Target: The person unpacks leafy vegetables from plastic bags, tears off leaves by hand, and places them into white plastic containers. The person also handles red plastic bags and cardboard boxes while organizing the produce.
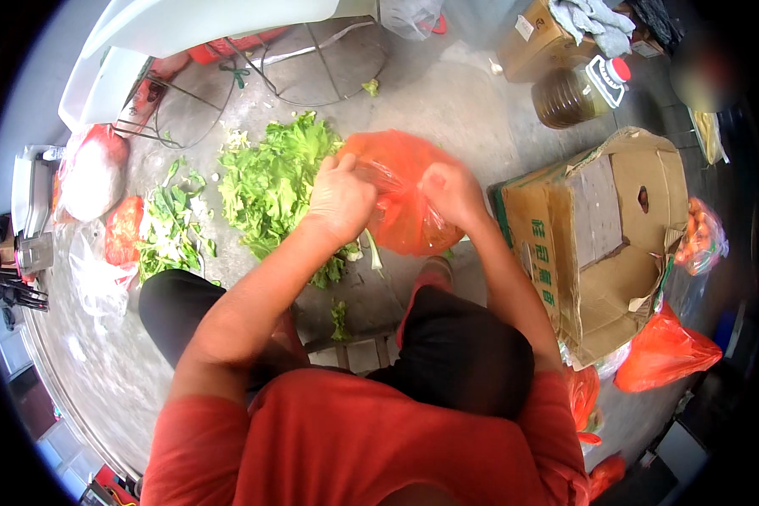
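A filled red plastic bag (400, 231) is in front of me, above the concrete floor (446, 88). Its top is bunched between my two hands. My left hand (345, 197) grips the bunched plastic at its left side. On the other side, my right hand (452, 195) pinches the bag with curled fingers. What the bag contains is hidden by the plastic. A heap of green leafy vegetables (269, 180) lies on the floor just left of the bag. One pale stalk (374, 252) sticks out below my left hand.
Right of me stands an open cardboard box (541, 246) bearing writing; beyond it is a large oil jug (563, 98). Leafy scraps (172, 231) and a small red bag (124, 231) lie to the left. Wire stands (316, 57) are ahead. Another red bag (664, 351) lies at right.
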Demonstrator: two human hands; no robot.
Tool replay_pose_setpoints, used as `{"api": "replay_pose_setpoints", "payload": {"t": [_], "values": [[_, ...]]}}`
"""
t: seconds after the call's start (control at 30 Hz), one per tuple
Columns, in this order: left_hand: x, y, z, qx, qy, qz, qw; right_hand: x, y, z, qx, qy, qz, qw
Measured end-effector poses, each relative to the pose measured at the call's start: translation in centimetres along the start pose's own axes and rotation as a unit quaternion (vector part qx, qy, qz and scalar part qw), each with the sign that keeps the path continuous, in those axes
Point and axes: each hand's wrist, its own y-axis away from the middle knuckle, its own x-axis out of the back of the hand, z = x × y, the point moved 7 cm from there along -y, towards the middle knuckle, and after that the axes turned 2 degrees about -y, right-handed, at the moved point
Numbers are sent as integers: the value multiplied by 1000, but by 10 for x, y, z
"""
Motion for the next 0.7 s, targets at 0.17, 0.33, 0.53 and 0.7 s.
{"api": "replay_pose_setpoints", "payload": {"t": [0.17, 0.33, 0.53, 0.7], "values": [[-3, -2, 25, -154, 313, 141, 927, -7, -6, 8, -79, -48, -33, 995], [-50, -22, 39, -60, 568, -22, 821, -10, -14, 34, -90, -207, -77, 971], [-46, -28, 39, 8, 723, -18, 691, 22, 17, 39, -194, -671, 123, 705], [-60, -33, 49, -9, 537, 74, 840, 5, 29, -13, -62, -704, 13, 707]]}}
